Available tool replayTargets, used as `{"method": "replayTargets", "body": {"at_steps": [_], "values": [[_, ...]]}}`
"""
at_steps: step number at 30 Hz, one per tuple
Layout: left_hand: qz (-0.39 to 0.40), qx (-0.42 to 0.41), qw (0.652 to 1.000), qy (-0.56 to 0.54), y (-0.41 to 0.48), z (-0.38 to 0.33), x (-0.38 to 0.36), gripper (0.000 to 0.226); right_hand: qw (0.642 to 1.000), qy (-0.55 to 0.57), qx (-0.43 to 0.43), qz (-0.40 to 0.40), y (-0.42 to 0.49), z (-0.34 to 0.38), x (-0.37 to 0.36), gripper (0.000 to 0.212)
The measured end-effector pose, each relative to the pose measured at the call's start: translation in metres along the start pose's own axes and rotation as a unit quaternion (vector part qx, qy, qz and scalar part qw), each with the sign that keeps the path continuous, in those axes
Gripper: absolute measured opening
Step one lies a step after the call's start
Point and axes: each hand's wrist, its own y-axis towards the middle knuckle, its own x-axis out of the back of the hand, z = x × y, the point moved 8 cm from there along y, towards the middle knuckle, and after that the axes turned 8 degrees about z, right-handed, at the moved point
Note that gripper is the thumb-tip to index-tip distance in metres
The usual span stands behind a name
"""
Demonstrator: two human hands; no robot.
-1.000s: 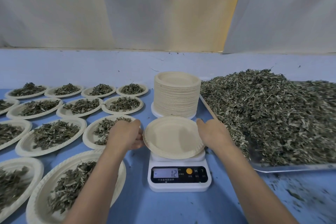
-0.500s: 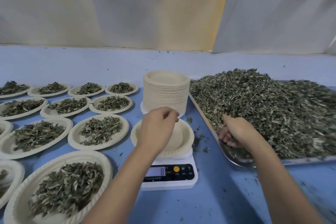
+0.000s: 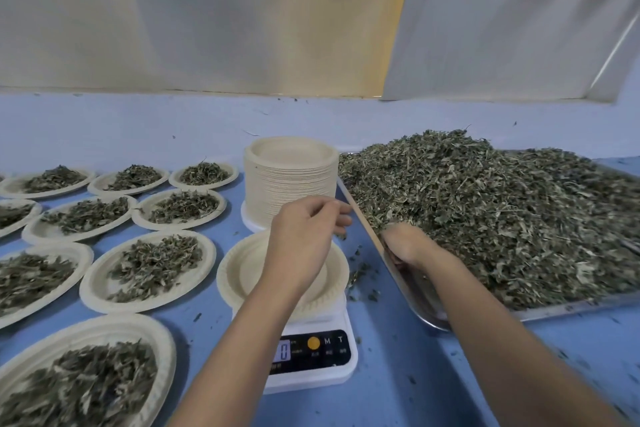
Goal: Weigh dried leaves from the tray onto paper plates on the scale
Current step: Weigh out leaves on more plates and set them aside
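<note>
Broadly, the blue table (image 3: 391, 399) has open room along its far edge under the pale wall sheets, and in the near right corner in front of the tray. The metal tray (image 3: 571, 306) fills the right side, running out of view to the right. The dried leaves (image 3: 502, 218) are heaped in it, right up to its left rim. Filled plates (image 3: 145, 270) crowd the left half in rows, rims close together (some cut off by the left and bottom borders). A stack of plates (image 3: 291, 184) stands behind the scale, just beside the tray's far left corner. The white scale (image 3: 341, 369) sits at the centre front, with only a narrow strip of table between it and the tray. Loose crumbs (image 3: 362, 274) lie scattered on that strip. An empty plate (image 3: 239, 276) rests on the scale and overhangs it to the left.

The left hand (image 3: 304, 239) hovers over the empty plate, fingers curled in narrowly toward the thumb. Whether they pinch a leaf I cannot tell. The right hand (image 3: 408, 243) reaches over the tray's left rim, its fingers buried in the leaves, so their grip cannot be told.

On the scale's black panel the display reads 0, its left part hidden by the forearm. Beside it are an orange button and the letters M and T. The small print is unreadable.
</note>
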Motion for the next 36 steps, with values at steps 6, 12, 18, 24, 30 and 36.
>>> {"method": "replayTargets", "body": {"at_steps": [6, 12, 18, 24, 30, 36], "values": [[-0.001, 0.013, 1.000, -0.022, 0.003, 0.007, 0.005, 0.028, 0.976, -0.066, 0.073, -0.196, 0.014, 0.007, 0.024, 0.029], [-0.009, 0.006, 1.000, -0.017, 0.002, 0.005, 0.003, 0.029, 0.943, -0.265, 0.120, -0.163, 0.024, 0.008, 0.009, 0.048], [-0.015, 0.007, 1.000, -0.022, 0.002, 0.005, 0.008, 0.028, 0.960, -0.262, 0.101, -0.016, 0.041, -0.002, -0.018, 0.054], [-0.016, 0.008, 1.000, -0.014, 0.002, 0.005, 0.008, 0.030, 0.935, -0.295, 0.142, -0.139, 0.024, 0.011, -0.003, 0.041], [-0.018, 0.018, 1.000, -0.015, 0.002, 0.007, 0.008, 0.027, 0.948, -0.305, 0.086, -0.032, 0.031, -0.002, -0.014, 0.049], [-0.019, 0.028, 0.999, -0.013, 0.002, 0.008, 0.013, 0.027, 0.944, -0.314, 0.084, -0.059, 0.021, 0.010, -0.013, 0.027]]}}
